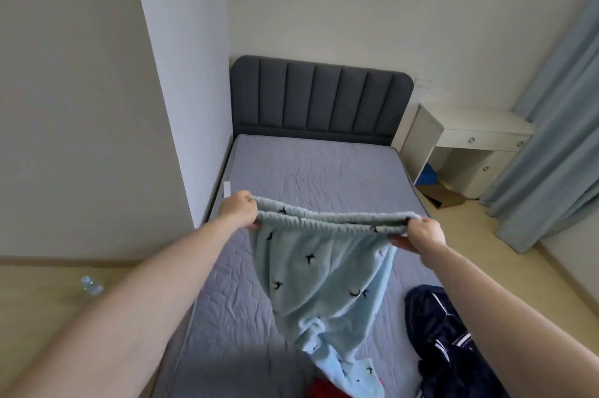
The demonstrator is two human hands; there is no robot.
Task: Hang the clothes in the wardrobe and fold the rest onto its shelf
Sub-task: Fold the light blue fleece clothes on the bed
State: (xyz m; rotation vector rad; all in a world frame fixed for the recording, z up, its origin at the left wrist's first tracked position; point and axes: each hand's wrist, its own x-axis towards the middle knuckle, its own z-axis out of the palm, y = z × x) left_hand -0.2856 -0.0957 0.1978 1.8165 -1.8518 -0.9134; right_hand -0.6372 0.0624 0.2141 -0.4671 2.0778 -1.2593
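Note:
I hold up a pair of light blue fleece trousers point(319, 271) with small dark bird marks, stretched by the elastic waistband above the bed. My left hand point(238, 210) grips the waistband's left end and my right hand point(419, 234) grips its right end. The legs hang down and trail onto the grey mattress point(311, 170). A dark navy garment with white stripes point(444, 342) lies crumpled at the mattress's near right. A red piece of clothing point(321, 390) peeks out at the bottom edge, partly under the trousers. No wardrobe is in view.
A dark grey padded headboard point(321, 96) stands at the far end of the bed. A white desk with drawers point(466, 141) sits to the right, with a cardboard box point(444, 195) beneath it. Blue curtains point(551, 138) hang at far right. A plastic bottle point(91, 284) lies on the floor at left.

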